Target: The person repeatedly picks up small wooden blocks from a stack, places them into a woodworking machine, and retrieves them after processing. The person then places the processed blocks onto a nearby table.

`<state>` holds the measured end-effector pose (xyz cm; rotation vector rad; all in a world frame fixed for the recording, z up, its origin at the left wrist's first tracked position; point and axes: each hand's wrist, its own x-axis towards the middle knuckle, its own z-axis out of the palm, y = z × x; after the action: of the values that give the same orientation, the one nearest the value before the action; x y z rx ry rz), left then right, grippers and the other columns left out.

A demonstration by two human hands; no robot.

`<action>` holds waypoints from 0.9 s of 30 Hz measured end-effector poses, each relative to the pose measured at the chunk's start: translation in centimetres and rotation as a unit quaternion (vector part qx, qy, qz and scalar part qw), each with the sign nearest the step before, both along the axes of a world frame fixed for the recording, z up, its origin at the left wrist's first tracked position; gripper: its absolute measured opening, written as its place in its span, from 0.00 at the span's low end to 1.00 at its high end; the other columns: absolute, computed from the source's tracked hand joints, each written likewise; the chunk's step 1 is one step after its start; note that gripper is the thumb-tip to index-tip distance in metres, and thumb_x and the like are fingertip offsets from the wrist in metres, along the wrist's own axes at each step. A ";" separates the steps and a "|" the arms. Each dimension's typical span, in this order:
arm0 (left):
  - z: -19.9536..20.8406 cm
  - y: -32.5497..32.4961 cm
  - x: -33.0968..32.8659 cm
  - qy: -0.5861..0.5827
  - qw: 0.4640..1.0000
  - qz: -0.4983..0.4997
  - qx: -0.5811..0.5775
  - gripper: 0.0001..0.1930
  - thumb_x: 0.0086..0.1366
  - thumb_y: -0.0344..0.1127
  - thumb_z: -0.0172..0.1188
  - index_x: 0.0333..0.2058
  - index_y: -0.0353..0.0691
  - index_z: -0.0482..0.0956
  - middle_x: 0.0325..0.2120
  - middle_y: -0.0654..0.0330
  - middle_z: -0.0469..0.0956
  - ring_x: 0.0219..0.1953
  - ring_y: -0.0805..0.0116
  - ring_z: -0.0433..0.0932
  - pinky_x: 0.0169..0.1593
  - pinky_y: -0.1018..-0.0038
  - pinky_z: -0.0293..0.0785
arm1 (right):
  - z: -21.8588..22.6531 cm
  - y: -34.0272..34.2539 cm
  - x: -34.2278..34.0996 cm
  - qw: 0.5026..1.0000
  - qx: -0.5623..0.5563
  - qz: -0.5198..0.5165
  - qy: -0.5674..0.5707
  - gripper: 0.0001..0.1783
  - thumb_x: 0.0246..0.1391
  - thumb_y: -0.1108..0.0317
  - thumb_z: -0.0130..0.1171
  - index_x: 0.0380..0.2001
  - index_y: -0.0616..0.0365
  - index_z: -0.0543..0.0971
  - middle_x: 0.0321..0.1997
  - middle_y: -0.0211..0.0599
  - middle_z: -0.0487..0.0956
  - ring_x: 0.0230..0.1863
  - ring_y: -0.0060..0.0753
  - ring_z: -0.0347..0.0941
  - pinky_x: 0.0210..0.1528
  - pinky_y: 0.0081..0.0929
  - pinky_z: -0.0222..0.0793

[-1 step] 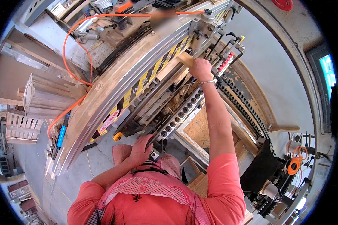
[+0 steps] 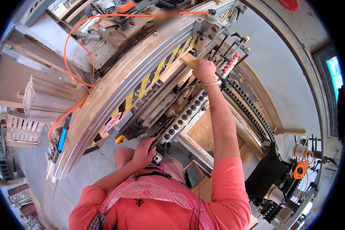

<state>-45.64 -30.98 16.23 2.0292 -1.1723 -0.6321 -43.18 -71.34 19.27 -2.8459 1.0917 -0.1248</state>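
My right hand reaches forward with its fingers closed on a short light wooden block. The block's far end meets a longer wooden strip, which lies along the machine beside the yellow-and-black striped band. At the machine's near end, my left hand is closed around the end of a dark rail; part of its grip is hidden. Between my hands runs a light bar with a row of round black knobs.
A long curved machine beam spans the left, with an orange hose over it. Blue-handled air gun hangs at its near end. A yellow tape measure sits below the beam. Black chain tracks and a lit screen are right.
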 end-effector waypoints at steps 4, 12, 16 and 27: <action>0.1 -0.1 0.0 -0.004 1.000 -0.005 0.006 0.20 0.55 0.28 0.54 0.48 0.35 0.65 0.40 0.47 0.72 0.42 0.46 0.70 0.46 0.60 0.66 | -0.2 0.1 -0.1 1.000 -0.009 0.015 -0.021 0.09 0.34 0.66 0.57 0.22 0.58 0.79 0.27 0.45 0.79 0.33 0.45 0.77 0.36 0.35 0.73; -0.1 -0.2 0.0 -0.015 1.000 -0.013 -0.007 0.20 0.55 0.28 0.53 0.48 0.35 0.66 0.40 0.46 0.72 0.42 0.45 0.70 0.46 0.59 0.66 | -0.1 0.0 -0.1 1.000 -0.008 0.013 -0.021 0.11 0.33 0.66 0.55 0.23 0.58 0.79 0.27 0.43 0.79 0.32 0.44 0.77 0.35 0.34 0.74; -0.3 -0.1 0.0 -0.029 0.999 -0.019 -0.036 0.20 0.56 0.28 0.53 0.48 0.35 0.66 0.39 0.45 0.72 0.41 0.45 0.70 0.45 0.59 0.66 | 0.2 0.4 -0.3 1.000 0.000 0.003 0.009 0.11 0.37 0.65 0.55 0.26 0.55 0.80 0.31 0.39 0.79 0.37 0.40 0.77 0.39 0.32 0.73; -1.3 1.3 0.3 -0.007 0.994 -0.047 -0.098 0.21 0.57 0.27 0.50 0.51 0.36 0.63 0.42 0.44 0.70 0.45 0.45 0.68 0.49 0.60 0.63 | 0.4 13.5 -4.7 0.921 -0.112 -0.069 -0.367 0.26 0.39 0.72 0.61 0.44 0.64 0.66 0.41 0.47 0.70 0.44 0.49 0.66 0.44 0.38 0.67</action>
<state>-45.32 -29.72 14.92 1.8252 -1.2931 -0.5260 -47.87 -57.82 19.70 -2.4854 1.1225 -1.2743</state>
